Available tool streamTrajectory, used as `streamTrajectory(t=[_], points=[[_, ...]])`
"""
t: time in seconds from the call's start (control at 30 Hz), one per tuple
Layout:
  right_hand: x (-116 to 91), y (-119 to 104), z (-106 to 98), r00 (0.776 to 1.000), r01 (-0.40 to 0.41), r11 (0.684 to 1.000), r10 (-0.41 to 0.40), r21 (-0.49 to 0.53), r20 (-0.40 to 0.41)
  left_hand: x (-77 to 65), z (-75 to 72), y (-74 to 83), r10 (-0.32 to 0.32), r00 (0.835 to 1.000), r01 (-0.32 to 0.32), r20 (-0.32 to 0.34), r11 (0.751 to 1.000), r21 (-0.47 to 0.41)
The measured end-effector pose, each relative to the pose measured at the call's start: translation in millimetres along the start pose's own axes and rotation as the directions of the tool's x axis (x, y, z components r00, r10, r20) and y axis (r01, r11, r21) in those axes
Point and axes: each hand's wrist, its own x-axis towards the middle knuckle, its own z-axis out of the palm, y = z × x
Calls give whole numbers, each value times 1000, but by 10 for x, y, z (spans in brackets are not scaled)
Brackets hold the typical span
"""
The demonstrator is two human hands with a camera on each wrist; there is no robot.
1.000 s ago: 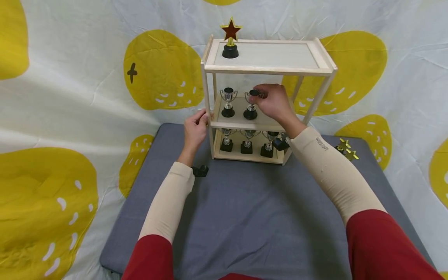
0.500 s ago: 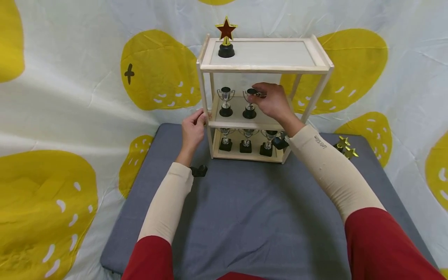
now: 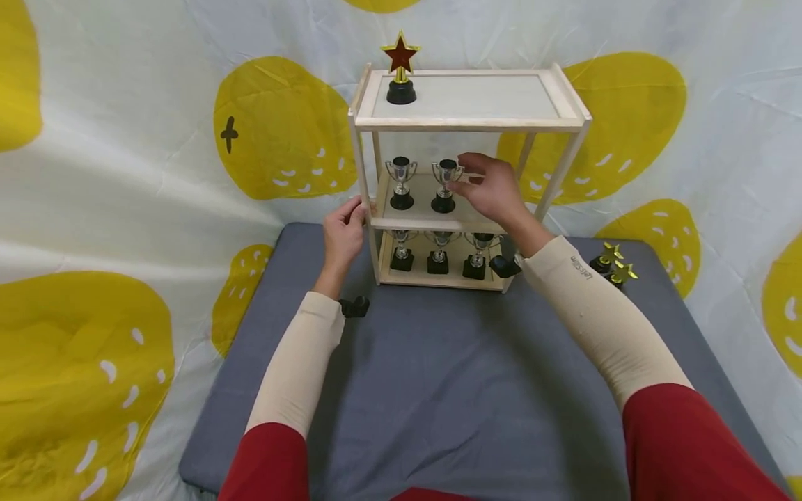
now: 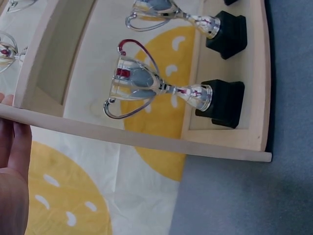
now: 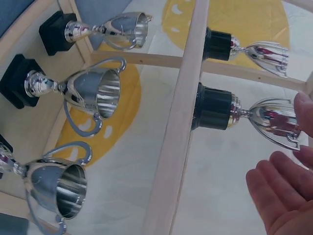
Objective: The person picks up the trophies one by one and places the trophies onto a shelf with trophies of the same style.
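A small wooden shelf (image 3: 466,125) stands on the grey-covered surface. My left hand (image 3: 343,233) grips its left front post, with fingertips on both sides of the post in the left wrist view. On the middle tier, two silver trophy cups with black round bases stand upright: a left cup (image 3: 401,182) and a right cup (image 3: 445,184). My right hand (image 3: 495,191) is beside the right cup, fingers spread and loosely bent. Its thumb and fingertips are near the cup's right handle; I cannot tell if any still touches.
Several silver cups with square black bases, such as this one (image 4: 146,88), stand on the bottom tier. A red-and-gold star trophy (image 3: 401,69) stands at the top tier's left. Gold star trophies (image 3: 617,263) sit right of the shelf. A patterned cloth (image 3: 156,181) hangs behind.
My right hand's thumb and fingers have opened away from the right cup, which stays standing on the middle tier. The left hand keeps its grip on the post.
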Motion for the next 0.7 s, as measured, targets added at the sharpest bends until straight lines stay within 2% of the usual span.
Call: streamTrajectory(t=[0.2, 0.47, 0.7], points=[[-215, 83, -98, 1000, 6, 998, -4, 59, -30, -2, 20, 6, -5, 1000, 5, -16, 1000, -2], [-582, 162, -237, 999, -26, 995, 30, 100, -40, -6, 7, 0, 37, 999, -37, 0, 999, -10], [-876, 263, -356, 997, -71, 987, 75, 146, -23, -23, 1, 18, 17, 1000, -17, 11, 1000, -14]])
